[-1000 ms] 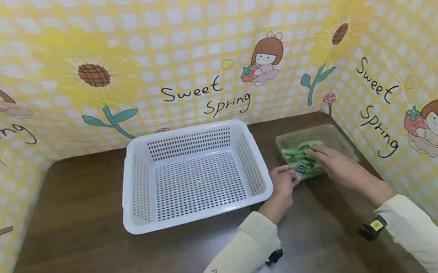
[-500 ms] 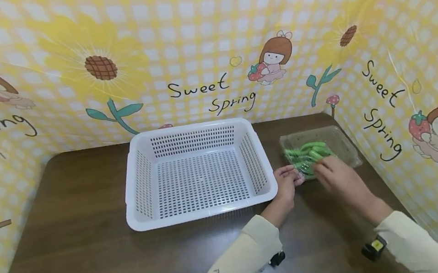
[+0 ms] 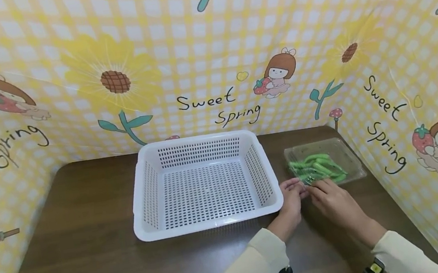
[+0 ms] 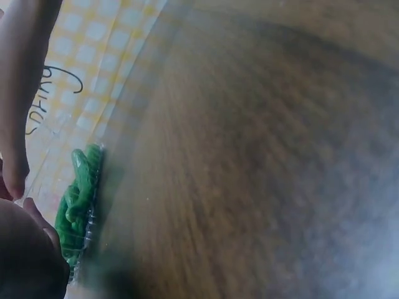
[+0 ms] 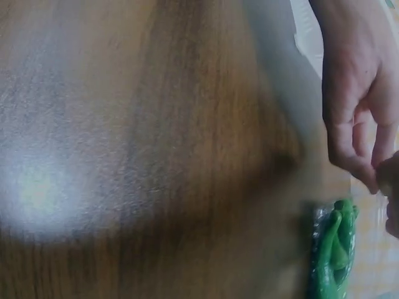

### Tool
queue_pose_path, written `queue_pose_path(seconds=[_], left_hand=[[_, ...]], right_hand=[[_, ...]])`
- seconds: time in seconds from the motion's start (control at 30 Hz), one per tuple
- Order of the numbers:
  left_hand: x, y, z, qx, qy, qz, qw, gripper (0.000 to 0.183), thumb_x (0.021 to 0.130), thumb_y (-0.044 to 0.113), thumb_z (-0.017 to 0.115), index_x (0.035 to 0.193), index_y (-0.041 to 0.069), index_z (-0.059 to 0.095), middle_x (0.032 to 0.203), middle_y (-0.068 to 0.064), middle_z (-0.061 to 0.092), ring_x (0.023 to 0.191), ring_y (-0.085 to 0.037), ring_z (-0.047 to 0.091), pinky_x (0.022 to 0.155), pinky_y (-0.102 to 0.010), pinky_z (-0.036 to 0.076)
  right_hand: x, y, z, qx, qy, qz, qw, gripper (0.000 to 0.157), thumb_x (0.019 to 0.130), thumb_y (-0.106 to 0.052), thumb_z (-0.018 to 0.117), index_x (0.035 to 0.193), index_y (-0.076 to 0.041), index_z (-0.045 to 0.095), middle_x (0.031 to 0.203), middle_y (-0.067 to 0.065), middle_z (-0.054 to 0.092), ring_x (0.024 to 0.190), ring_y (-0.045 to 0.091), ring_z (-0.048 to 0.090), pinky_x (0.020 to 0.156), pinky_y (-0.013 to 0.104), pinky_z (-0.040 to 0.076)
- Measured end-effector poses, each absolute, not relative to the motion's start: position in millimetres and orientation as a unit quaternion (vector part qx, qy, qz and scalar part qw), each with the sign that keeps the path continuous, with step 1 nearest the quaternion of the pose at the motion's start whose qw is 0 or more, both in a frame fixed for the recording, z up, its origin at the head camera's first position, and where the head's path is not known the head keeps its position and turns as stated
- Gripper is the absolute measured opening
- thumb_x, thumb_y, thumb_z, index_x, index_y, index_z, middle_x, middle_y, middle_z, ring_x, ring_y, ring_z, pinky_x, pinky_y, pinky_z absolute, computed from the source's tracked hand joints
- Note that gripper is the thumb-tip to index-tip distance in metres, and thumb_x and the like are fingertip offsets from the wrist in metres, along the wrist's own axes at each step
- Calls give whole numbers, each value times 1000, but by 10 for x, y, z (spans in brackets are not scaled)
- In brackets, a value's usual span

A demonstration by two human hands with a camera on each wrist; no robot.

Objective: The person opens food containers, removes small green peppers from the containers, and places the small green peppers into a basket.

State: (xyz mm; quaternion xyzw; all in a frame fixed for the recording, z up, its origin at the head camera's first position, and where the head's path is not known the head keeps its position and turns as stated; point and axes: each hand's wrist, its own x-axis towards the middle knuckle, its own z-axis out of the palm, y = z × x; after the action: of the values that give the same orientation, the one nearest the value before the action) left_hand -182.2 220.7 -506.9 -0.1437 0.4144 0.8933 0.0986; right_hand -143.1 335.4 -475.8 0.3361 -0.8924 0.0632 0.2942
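Note:
Several long green peppers (image 3: 320, 167) lie in a clear plastic tray (image 3: 348, 156) at the right of the table. Plastic film (image 3: 306, 177) wraps the tray's near left part. At that corner my left hand (image 3: 292, 204) pinches the film, thumb and fingertips together. My right hand (image 3: 339, 207) is right beside it, its fingertips pinching the film at the near edge. In the left wrist view a thin see-through sheet of film (image 4: 47, 165) rises between the hands, beside the peppers (image 4: 78, 193). My right fingertips are partly hidden in the right wrist view.
A white perforated plastic basket (image 3: 206, 193) stands left of the tray, close to my left wrist. The dark wooden table (image 3: 92, 245) runs back to a yellow checked cloth (image 3: 190, 43) hung behind and at both sides.
My right hand has drawn back from over the peppers to the tray's near left corner, beside my left hand, uncovering the peppers. My left hand has stayed at the corner.

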Motion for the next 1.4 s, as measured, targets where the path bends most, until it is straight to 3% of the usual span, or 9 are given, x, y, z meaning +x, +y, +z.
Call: queue_pose_path(seconds=[0.2, 0.47, 0.87, 1.0, 1.17, 1.3, 1.4], left_hand=[[-1817, 2196, -5086, -147, 402, 898, 103, 18, 77, -10, 57, 94, -9, 55, 75, -14, 55, 61, -15, 57, 58, -29, 55], [-1864, 2218, -5104, -138, 435, 887, 71, 16, 75, -9, 54, 91, -5, 55, 71, -4, 51, 58, -10, 54, 56, -23, 54], [-1853, 2261, -5050, -180, 439, 878, 62, 18, 75, -10, 55, 92, -6, 55, 73, -9, 53, 57, -13, 52, 53, -26, 51], [-1826, 2202, -5010, -161, 432, 886, 46, 16, 80, -8, 53, 95, -8, 52, 74, -9, 50, 58, -13, 50, 54, -27, 50], [-1814, 2200, -5053, -142, 422, 894, 53, 22, 81, -7, 51, 103, -9, 49, 76, -8, 50, 61, -14, 50, 61, -33, 52], [-1929, 2290, -5229, -113, 403, 908, -3, 20, 82, -3, 54, 101, -6, 51, 75, -8, 51, 60, -13, 50, 59, -29, 51], [-2107, 2424, -5592, -59, 373, 924, -56, 15, 83, 3, 58, 98, 1, 54, 71, -6, 52, 57, -12, 51, 54, -26, 50]], right_hand=[[-1425, 3343, -4804, 357, -863, 30, 357, 23, 87, -13, 49, 92, 1, 67, 86, 9, 61, 74, 25, 55, 55, 35, 51], [-1519, 3278, -4872, 378, -828, 43, 412, 16, 82, -7, 53, 85, 3, 66, 83, 11, 62, 70, 25, 57, 57, 35, 51], [-1582, 3243, -4853, 354, -816, 94, 447, 12, 77, -7, 64, 81, 3, 66, 81, 11, 63, 70, 26, 58, 58, 37, 50], [-1568, 3233, -4834, 351, -823, 100, 434, 13, 72, -3, 65, 84, 3, 66, 83, 11, 63, 72, 25, 59, 59, 37, 51], [-1548, 3283, -4756, 358, -840, 93, 397, 17, 76, -2, 59, 90, 3, 66, 88, 10, 61, 78, 25, 57, 63, 37, 50], [-1621, 3411, -4681, 367, -862, 67, 343, 24, 74, -4, 62, 97, 4, 62, 96, 13, 58, 85, 28, 55, 70, 38, 48], [-1703, 3622, -4628, 344, -889, 50, 297, 44, 67, -8, 69, 107, 6, 56, 106, 19, 54, 96, 33, 50, 83, 42, 44]])
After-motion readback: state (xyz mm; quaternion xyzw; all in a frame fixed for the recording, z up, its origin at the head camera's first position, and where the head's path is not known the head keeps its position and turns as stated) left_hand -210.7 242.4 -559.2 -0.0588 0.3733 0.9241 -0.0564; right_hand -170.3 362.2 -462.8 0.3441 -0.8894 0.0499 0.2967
